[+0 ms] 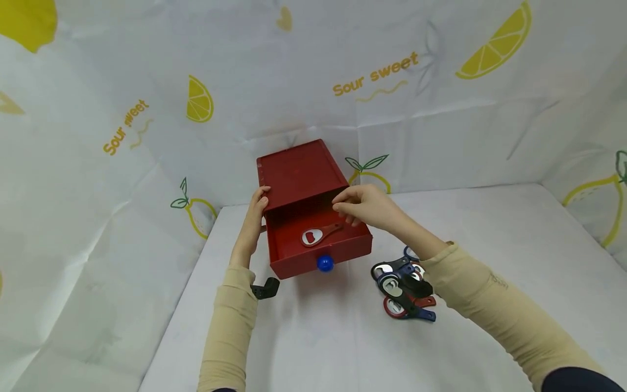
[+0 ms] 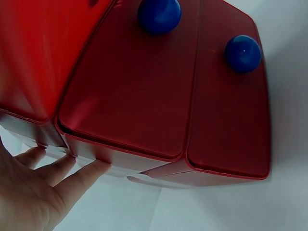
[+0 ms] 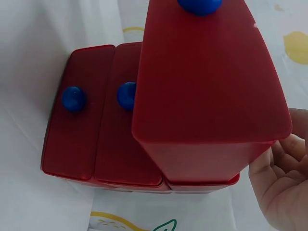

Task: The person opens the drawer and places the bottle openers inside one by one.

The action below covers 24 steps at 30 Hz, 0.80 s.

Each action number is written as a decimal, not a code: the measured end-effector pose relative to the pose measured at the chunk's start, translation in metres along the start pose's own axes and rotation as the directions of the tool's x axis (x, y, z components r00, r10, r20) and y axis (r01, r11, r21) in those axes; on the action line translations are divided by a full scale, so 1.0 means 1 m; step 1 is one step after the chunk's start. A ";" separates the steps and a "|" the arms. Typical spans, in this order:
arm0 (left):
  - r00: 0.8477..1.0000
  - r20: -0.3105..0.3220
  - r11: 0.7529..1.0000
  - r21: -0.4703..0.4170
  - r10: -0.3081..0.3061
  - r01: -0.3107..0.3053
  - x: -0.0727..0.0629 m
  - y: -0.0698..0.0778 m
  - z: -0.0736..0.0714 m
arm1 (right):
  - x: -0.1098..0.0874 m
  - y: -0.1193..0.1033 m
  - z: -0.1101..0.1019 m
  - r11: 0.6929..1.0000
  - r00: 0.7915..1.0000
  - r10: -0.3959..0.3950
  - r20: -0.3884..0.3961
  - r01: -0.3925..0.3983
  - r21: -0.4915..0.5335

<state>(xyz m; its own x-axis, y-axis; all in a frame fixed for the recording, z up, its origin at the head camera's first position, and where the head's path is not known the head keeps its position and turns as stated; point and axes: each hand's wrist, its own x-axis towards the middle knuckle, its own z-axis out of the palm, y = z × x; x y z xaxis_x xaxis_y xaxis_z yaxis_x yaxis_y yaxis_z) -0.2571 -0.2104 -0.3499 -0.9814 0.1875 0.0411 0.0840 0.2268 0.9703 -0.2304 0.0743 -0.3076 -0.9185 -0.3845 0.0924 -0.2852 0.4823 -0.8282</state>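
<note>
A red drawer cabinet [image 1: 301,171] stands against the back cloth, its top drawer [image 1: 294,265] pulled out. Inside that drawer lies a red bottle opener [image 1: 327,231] with a metal head. My left hand [image 1: 251,223] rests on the cabinet's left side; in the left wrist view its extended fingers [image 2: 82,180] touch the side wall. Over the drawer's right edge hovers my right hand [image 1: 371,208], fingers loosely bent, with nothing visible between them. The right wrist view shows the right hand [image 3: 288,178] beside the drawer, its fingertips partly hidden behind the drawer.
Several bottle openers [image 1: 405,283] in black, blue and red lie piled on the white table [image 1: 318,348], right of the drawer and near my right forearm. Two lower drawers with blue knobs [image 2: 243,54] are closed. Lemon-printed cloth [image 1: 294,65] hangs behind the cabinet.
</note>
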 end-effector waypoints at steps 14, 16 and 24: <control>1.000 -0.015 1.000 -0.011 -0.007 0.007 -0.001 -0.003 0.001 | -0.034 0.034 -0.019 0.993 0.973 -0.096 -0.209 0.108 0.048; 1.000 -0.018 1.000 -0.012 -0.002 0.002 -0.001 -0.002 0.002 | -0.041 0.040 -0.024 0.994 0.970 -0.094 -0.224 0.103 0.030; 0.999 -0.039 1.000 0.015 0.021 -0.021 -0.003 0.000 0.004 | -0.069 0.083 -0.042 0.997 0.971 -0.061 -0.230 0.048 -0.063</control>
<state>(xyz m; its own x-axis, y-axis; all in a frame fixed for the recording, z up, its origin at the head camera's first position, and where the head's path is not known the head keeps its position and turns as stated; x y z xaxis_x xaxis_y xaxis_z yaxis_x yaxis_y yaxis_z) -0.2535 -0.2067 -0.3506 -0.9854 0.1547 0.0711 0.1070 0.2376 0.9654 -0.2026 0.1738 -0.3598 -0.9377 -0.2220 0.2673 -0.3455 0.5119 -0.7865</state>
